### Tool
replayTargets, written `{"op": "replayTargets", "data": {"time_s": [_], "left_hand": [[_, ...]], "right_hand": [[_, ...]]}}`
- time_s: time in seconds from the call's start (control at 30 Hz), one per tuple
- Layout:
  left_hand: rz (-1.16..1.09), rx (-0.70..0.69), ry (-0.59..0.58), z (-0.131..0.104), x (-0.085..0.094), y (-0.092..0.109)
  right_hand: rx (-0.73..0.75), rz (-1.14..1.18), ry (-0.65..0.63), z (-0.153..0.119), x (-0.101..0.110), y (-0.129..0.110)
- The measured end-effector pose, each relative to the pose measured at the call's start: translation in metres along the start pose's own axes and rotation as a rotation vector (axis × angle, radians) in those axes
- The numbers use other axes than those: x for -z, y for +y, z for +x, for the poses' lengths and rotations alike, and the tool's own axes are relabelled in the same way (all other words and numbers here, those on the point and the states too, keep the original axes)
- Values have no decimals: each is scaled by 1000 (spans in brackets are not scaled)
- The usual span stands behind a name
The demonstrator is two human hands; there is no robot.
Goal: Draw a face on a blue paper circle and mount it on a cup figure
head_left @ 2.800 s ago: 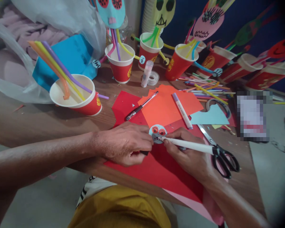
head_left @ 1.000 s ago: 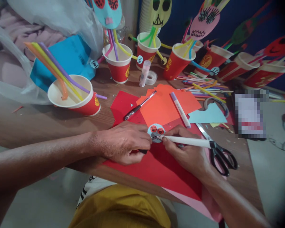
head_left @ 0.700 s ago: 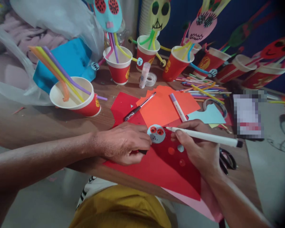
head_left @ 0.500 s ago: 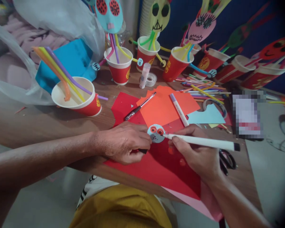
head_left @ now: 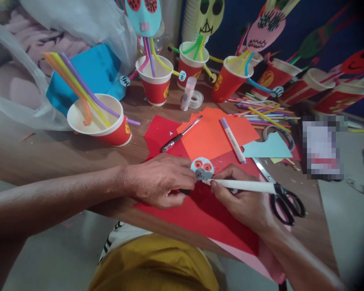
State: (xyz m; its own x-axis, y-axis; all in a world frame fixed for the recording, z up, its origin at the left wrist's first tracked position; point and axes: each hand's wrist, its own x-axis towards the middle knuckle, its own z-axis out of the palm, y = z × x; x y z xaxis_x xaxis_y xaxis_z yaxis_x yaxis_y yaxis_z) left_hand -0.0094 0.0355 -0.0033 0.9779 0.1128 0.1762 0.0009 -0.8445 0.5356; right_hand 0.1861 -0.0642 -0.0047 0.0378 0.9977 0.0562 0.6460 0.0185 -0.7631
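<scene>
Wood-grain counter (head_left: pixel 57 157). Red sheet (head_left: pixel 215 220) at front edge, over pink sheet (head_left: pixel 245 252) poking past the edge. Left: red cup (head_left: pixel 117 131) with straws. Back: row of red cups (head_left: pixel 155 91), glue stick (head_left: pixel 188 93) beside tape roll (head_left: pixel 197 99). Right: straw pile (head_left: pixel 263 117), scissors (head_left: pixel 279 195).

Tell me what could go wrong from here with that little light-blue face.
The white marker has its tip at or near the paper face's lower edge, so it might slip and mark the red sheet. The left hand, at the face's left edge, could smudge the drawn lines. The scissors lie beside the right hand, which may bump them.
</scene>
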Motion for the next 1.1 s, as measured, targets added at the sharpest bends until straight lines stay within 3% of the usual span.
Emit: {"op": "replayTargets", "data": {"time_s": [1.1], "left_hand": [[-6,1,16,1,1,1]], "right_hand": [[-39,-72,-26,1,0,0]]}}
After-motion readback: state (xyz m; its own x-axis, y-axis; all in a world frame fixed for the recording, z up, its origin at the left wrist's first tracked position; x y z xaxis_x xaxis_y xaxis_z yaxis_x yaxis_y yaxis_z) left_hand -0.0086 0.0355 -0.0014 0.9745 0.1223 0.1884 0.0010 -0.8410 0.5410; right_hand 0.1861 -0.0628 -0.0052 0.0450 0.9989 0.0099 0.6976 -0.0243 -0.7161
